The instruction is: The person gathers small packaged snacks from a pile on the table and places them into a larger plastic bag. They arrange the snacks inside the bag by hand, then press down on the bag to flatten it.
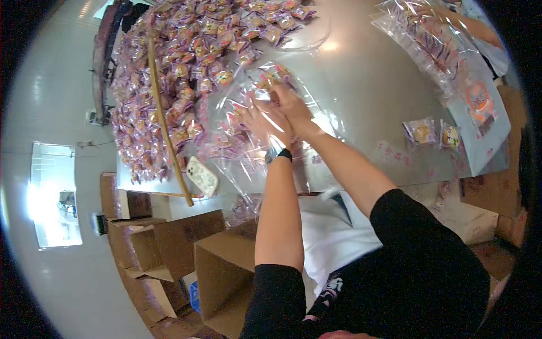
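Observation:
A large clear plastic bag lies on the metal table, with several small wrapped snacks inside its far part. My left hand, a dark band at its wrist, is inside or beneath the film among these packets; its fingers are partly hidden by glare. Close against it, my right hand has its fingers curled at the packets near the bag's far end. What either hand grips cannot be made out. Left of both hands spreads a big pile of purple-and-clear wrapped snacks.
A long wooden strip crosses the pile, near a phone. Two loose packets lie at right. Another person's arm reaches over a filled bag. Cardboard boxes stand below the table edge.

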The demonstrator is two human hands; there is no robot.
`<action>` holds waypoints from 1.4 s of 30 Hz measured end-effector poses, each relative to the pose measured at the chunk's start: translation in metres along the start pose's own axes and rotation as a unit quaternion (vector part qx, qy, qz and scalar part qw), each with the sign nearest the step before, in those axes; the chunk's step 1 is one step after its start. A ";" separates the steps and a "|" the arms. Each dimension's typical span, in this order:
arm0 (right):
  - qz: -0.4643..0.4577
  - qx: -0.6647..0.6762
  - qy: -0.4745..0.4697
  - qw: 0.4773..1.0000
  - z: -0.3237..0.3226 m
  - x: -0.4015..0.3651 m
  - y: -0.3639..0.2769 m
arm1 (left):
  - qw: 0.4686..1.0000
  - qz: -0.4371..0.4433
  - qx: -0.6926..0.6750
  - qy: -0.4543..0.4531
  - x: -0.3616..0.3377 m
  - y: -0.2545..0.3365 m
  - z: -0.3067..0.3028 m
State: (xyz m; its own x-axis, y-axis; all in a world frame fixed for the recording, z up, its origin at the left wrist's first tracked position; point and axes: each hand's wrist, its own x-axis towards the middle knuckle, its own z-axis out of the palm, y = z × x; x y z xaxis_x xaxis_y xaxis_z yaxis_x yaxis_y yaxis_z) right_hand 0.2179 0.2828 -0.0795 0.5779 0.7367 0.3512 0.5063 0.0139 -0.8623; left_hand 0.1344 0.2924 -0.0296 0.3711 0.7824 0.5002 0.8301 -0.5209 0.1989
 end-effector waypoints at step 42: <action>-0.048 -0.046 0.146 0.987 0.016 0.000 0.023 | 0.963 -0.093 -0.234 -0.095 -0.378 -0.070 -0.244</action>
State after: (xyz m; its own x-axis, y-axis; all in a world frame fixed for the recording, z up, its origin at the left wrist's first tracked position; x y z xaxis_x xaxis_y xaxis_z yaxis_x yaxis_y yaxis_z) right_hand 0.2188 0.2941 -0.1053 0.6769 0.5086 0.5320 0.6160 0.0041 -0.7877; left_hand -0.1658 -0.0501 -0.0273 0.3403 0.9020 0.2656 0.6273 -0.4282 0.6505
